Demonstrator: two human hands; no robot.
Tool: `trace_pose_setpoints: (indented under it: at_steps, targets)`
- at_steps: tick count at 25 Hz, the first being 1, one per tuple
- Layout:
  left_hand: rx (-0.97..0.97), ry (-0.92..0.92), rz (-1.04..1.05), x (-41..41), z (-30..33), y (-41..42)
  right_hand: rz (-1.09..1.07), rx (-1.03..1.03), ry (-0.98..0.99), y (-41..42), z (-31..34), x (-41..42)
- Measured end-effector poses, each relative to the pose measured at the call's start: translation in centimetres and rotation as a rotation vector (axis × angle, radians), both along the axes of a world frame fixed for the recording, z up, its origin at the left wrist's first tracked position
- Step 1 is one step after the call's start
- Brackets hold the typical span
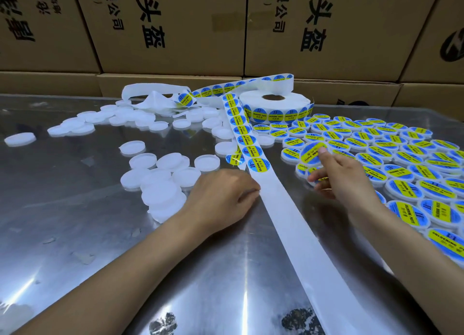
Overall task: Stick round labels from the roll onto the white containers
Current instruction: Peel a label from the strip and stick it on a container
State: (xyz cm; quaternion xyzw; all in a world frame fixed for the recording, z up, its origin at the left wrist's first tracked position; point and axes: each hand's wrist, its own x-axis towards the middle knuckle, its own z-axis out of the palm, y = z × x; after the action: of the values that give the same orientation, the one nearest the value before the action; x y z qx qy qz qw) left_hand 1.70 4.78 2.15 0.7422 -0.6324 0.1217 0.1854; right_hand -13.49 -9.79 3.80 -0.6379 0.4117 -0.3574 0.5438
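Well past halfway, by the look of it: labelled containers (391, 164) crowd the table from 2 to 4 o'clock, while bare white containers (160, 169) lie scattered from 9 to 11. Roll (275, 107) lies flat at 12, its strip (244, 138) running toward the near edge, labels gone from the near stretch. Left hand (221, 196), fingers curled, pins the bare backing. Right hand (344, 174) pinches a container whose label (312, 152) is under the thumb. Shiny metal table (75, 234); stacked cartons (170, 28) form the wall behind.
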Motion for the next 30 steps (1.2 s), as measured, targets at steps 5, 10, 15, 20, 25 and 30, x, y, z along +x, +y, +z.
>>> trace_pose_setpoints:
  at_steps: [5, 10, 15, 20, 25, 30]
  targets:
    - [0.068, 0.023, 0.221, 1.8, -0.1, 0.1, -0.041, 0.089, 0.076, -1.3, -1.0, -0.1]
    - [0.279, -0.148, 0.553, 2.4, -0.3, 0.2, 0.050, -0.375, 0.188, 0.3, -1.2, 0.3]
    - [0.440, -0.075, 0.664, 3.2, 0.3, 0.8, 0.329, -0.837, 0.690, 1.7, -2.1, 0.5]
    - [0.343, -0.181, 0.493, 3.5, 0.2, 0.2, 0.335, -0.924, 0.707, 1.7, -1.7, 0.4]
    - [0.206, -0.239, 0.412, 3.2, 0.6, 0.2, 0.264, -0.929, 0.591, 1.7, -1.4, 0.3]
    - [0.038, -0.042, 0.264, 2.6, 0.9, 0.1, 0.364, -0.911, 0.538, 1.0, -2.6, 0.6]
